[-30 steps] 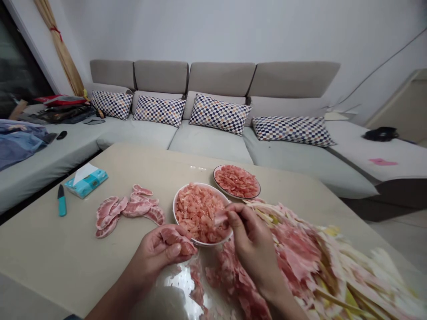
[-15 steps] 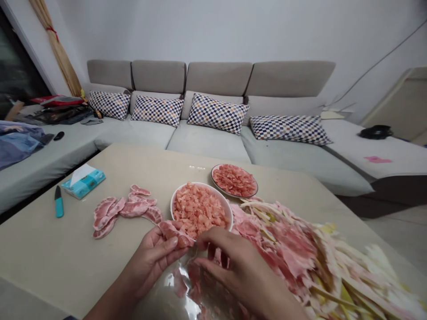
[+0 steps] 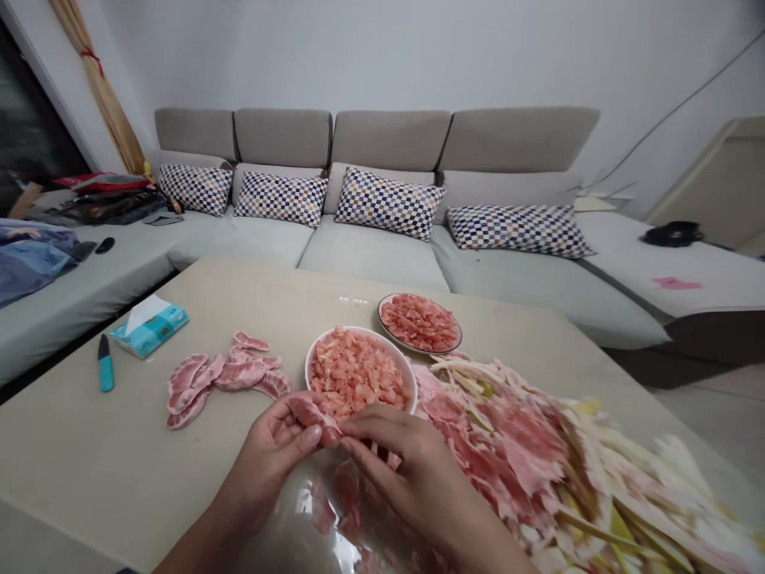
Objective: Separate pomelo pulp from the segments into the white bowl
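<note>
My left hand [image 3: 272, 450] grips a pink pomelo segment [image 3: 309, 412], its membrane partly peeled back to show red pulp. At the segment's right end, the thumb and forefinger of my right hand [image 3: 406, 462] are pinched on it. Just behind both hands sits a white bowl [image 3: 413, 381] heaped with loose pomelo pulp [image 3: 358, 371]. Unpeeled segments [image 3: 248, 371] lie in a cluster to the left of the bowl. A large pile of pink membranes and peel strips [image 3: 526, 446] spreads out on the right. Some membrane scraps [image 3: 350, 490] lie beneath my hands on a shiny surface.
A dark-rimmed plate [image 3: 455, 344] of red pulp stands behind the bowl. At the left of the table [image 3: 107, 462] are a teal-handled knife [image 3: 106, 371] and a blue tissue pack [image 3: 152, 327]. A grey sofa [image 3: 370, 251] with checkered cushions runs along the wall.
My right hand has moved slightly left and up, and its fingertips have closed on the segment's end. The left hand stays nearly in place with the segment.
</note>
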`<action>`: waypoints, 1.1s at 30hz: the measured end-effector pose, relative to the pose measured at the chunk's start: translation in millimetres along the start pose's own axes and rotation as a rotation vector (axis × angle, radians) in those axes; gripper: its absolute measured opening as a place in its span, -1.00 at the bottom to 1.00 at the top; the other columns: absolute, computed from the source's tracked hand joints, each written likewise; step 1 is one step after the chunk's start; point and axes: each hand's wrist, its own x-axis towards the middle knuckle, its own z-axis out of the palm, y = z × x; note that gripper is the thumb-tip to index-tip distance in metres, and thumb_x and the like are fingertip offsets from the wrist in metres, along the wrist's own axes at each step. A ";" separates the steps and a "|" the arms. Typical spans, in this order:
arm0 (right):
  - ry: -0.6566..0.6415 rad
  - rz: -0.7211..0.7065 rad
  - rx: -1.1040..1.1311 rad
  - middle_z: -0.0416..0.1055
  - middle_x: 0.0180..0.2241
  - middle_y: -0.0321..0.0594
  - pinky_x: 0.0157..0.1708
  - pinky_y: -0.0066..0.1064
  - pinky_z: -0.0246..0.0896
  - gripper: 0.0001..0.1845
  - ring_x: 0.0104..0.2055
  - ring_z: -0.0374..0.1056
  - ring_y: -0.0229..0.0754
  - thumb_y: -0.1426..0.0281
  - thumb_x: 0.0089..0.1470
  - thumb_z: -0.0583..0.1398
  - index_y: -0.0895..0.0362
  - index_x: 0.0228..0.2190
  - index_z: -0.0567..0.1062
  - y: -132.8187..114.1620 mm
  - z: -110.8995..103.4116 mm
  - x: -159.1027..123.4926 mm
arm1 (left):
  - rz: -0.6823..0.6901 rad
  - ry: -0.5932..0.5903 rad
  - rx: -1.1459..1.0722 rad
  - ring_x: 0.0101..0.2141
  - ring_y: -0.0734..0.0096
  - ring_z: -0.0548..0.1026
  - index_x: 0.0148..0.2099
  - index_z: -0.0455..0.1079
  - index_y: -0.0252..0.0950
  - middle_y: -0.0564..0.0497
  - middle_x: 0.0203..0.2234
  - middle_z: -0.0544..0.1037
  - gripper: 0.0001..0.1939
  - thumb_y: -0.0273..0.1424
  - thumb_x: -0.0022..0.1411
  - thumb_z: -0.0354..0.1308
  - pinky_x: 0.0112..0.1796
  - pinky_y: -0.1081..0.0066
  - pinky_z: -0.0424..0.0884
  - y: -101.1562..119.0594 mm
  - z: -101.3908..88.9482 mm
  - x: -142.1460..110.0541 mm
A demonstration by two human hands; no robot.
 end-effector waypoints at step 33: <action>-0.078 0.307 0.221 0.43 -0.55 -0.29 -0.50 -0.52 0.11 -0.87 -0.49 0.28 -0.30 0.56 -0.08 0.18 0.18 -0.56 0.52 13.0 11.2 11.8 | -0.014 -0.135 0.263 -0.21 0.32 0.51 -0.03 0.47 -0.28 -0.03 -0.32 0.55 -0.66 -0.36 0.12 0.31 -0.09 0.36 0.37 5.1 -12.2 2.1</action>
